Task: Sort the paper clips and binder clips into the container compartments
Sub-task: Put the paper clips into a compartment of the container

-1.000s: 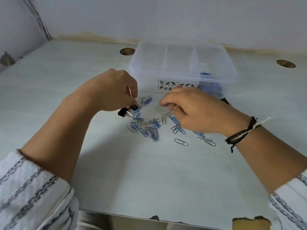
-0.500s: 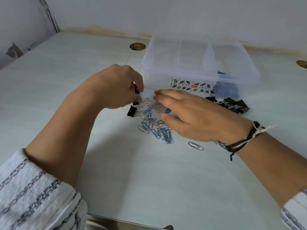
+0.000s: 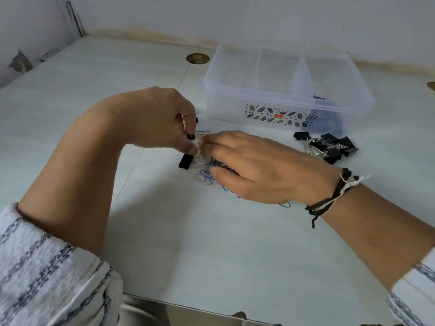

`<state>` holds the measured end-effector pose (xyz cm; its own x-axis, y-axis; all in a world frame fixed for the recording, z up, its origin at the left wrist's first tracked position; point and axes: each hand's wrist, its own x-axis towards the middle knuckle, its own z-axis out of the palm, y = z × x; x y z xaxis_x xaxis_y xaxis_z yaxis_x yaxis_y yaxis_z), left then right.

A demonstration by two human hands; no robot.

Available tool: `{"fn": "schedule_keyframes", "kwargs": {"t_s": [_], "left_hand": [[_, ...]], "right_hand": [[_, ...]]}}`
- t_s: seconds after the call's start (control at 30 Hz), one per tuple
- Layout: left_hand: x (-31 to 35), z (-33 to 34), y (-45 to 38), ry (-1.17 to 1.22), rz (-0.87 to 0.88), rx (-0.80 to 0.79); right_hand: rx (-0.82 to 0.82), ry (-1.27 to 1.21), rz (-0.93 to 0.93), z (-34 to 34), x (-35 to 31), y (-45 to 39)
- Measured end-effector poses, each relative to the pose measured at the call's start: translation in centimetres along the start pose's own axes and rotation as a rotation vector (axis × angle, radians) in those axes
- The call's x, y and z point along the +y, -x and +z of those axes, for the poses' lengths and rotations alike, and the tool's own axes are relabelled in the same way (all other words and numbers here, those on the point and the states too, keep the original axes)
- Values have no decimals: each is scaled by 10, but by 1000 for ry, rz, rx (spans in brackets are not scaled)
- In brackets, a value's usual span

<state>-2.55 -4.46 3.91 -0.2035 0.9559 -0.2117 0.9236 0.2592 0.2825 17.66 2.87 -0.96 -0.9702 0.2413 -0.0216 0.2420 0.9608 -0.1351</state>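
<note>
My left hand (image 3: 150, 121) pinches a small black binder clip (image 3: 191, 135) just above the table. A second black binder clip (image 3: 185, 161) lies right below it. My right hand (image 3: 263, 168) lies over a heap of blue and silver paper clips (image 3: 203, 177), its fingertips meeting the left hand's; whether they grip a clip is hidden. The clear container (image 3: 284, 90) with three compartments stands behind, with blue paper clips (image 3: 329, 118) in its right compartment. A pile of black binder clips (image 3: 327, 145) lies in front of its right end.
Two round holes in the tabletop, one (image 3: 197, 58) left of the container, one (image 3: 431, 85) at the far right edge. A wall runs close behind the container. The table's front edge (image 3: 211, 309) is near my sleeves.
My right hand has slid left over the paper clips until its fingertips meet the left hand. The left hand still holds the black binder clip. The view has shifted left.
</note>
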Motion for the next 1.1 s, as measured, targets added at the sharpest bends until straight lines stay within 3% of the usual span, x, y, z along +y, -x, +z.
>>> {"fn": "schedule_keyframes", "kwargs": {"t_s": [0.23, 0.47, 0.77, 1.1], "left_hand": [[-5, -5, 4, 6, 13, -40], [-2, -6, 12, -1, -15, -208], [-6, -4, 13, -59, 49, -185], [-17, -11, 17, -88, -10, -196]], "right_hand": [[72, -38, 20, -5, 3, 5], [-16, -33, -68, 1, -12, -5], [11, -147, 3, 0, -15, -8], [-9, -56, 25, 8, -23, -13]]}}
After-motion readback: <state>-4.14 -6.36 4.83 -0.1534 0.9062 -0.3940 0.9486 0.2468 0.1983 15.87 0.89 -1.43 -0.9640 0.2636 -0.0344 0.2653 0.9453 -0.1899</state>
